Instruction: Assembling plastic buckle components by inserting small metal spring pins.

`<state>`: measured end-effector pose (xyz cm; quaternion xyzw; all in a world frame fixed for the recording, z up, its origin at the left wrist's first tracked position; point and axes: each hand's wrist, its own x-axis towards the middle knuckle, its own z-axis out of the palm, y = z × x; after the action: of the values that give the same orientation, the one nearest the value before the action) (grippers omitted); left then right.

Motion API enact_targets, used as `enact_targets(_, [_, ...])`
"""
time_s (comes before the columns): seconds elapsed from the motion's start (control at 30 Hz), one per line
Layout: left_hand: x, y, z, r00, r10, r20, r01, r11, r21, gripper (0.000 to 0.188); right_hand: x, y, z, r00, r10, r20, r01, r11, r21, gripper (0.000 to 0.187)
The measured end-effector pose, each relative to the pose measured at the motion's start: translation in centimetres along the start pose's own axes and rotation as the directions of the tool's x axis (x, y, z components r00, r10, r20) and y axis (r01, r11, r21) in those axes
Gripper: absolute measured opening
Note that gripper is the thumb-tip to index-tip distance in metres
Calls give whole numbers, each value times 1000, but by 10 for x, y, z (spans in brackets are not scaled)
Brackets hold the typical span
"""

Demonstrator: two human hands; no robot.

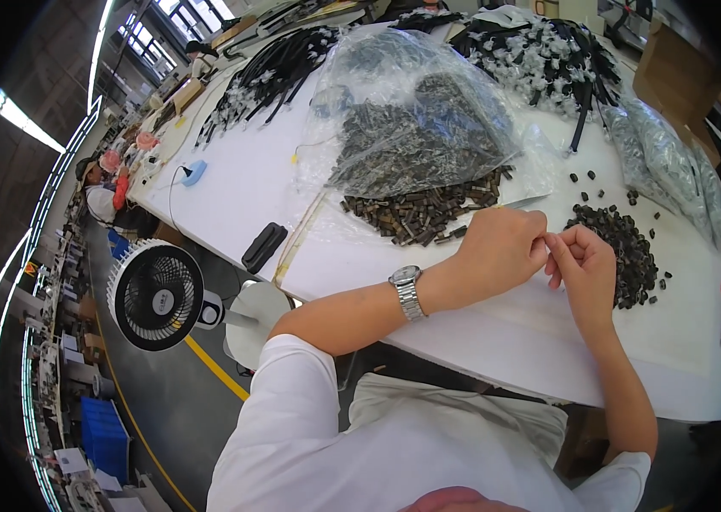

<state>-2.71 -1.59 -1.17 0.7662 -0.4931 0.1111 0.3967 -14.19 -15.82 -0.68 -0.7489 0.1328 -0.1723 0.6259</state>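
Note:
Over the white table my left hand (497, 256), with a metal-band watch (407, 290) on its wrist, is closed, its fingertips pinched. The fingertips of my right hand (584, 266) meet them, thumb and finger pressed together. Whatever lies between the fingertips is too small or too covered to make out. Just beyond the left hand, short dark brown tube-like pieces (416, 213) spill from a large clear plastic bag (429, 128). A second heap of small black pieces (633, 273) lies beside the right hand, partly hidden by it.
Bundles of black straps with clear wrapping (540, 64) lie at the back. Filled plastic bags (663, 158) and a cardboard box (676, 77) line the right side. A black case (264, 247) sits at the left edge, near a fan (156, 294). A person (104, 200) sits farther left.

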Motion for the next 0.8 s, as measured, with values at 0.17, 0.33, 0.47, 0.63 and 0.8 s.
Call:
enact_targets(0.17, [0, 2, 4, 998, 42, 40, -44, 996, 72, 11, -1, 5, -7, 998, 67, 11, -68, 994, 80, 21])
enact_targets(0.33, [5, 2, -12, 990, -78, 120, 104, 968, -229, 6, 2, 14, -4, 995, 84, 55, -99, 905, 414, 20])
enact_targets(0.47, [0, 8, -15, 990, 139, 25, -141, 981, 133, 6, 5, 17, 1, 976, 136, 172, -208, 820, 534, 23])
enact_targets(0.63, [0, 8, -9, 978, 196, 72, -208, 949, 238, 14, 0, 17, 1, 991, 94, 93, -120, 937, 329, 21])
enact_targets(0.8, [0, 9, -8, 969, 230, 94, -248, 927, 282, 15, 4, 32, -5, 988, 39, 150, -93, 922, 376, 21])
